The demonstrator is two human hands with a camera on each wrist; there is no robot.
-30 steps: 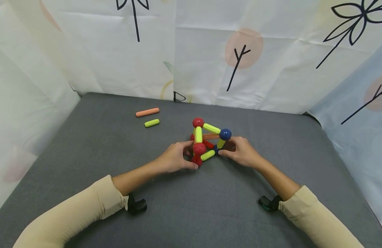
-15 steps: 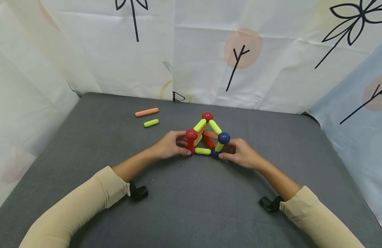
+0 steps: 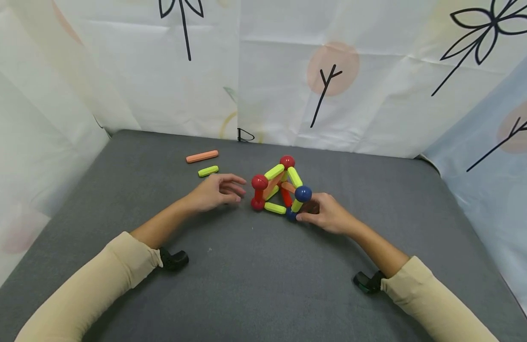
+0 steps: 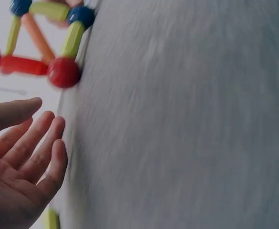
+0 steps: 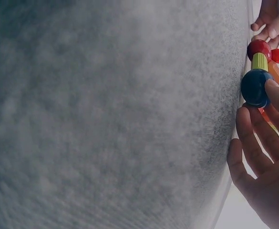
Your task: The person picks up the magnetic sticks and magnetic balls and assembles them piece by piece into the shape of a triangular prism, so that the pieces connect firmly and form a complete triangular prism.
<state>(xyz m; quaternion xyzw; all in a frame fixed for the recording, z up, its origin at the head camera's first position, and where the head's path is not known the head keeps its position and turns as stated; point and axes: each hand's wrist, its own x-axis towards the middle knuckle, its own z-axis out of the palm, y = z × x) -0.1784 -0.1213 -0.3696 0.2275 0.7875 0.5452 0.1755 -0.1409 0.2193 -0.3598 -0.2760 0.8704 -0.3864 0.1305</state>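
A frame of coloured sticks and balls stands on the grey table, with a red ball (image 3: 287, 162) at its top back. Its left side has two red balls joined by a short red stick (image 3: 258, 194). At the right front, my right hand (image 3: 329, 213) pinches the lower blue ball (image 5: 255, 88) between thumb and fingers. The upper blue ball (image 3: 303, 194) sits above it on a yellow-green stick (image 3: 296, 206). My left hand (image 3: 214, 192) is off to the left of the frame, fingers relaxed and spread, holding nothing; the left wrist view shows its palm.
Behind my left hand lie a loose orange stick (image 3: 202, 156) and a shorter yellow-green stick (image 3: 208, 171). A patterned white cloth (image 3: 272, 85) hangs along the back edge of the grey table (image 3: 263, 285).
The frame has turned, its red-ball side swinging left and back. My left hand has let go of that side and drawn away left. My right hand keeps its hold at the blue corner.
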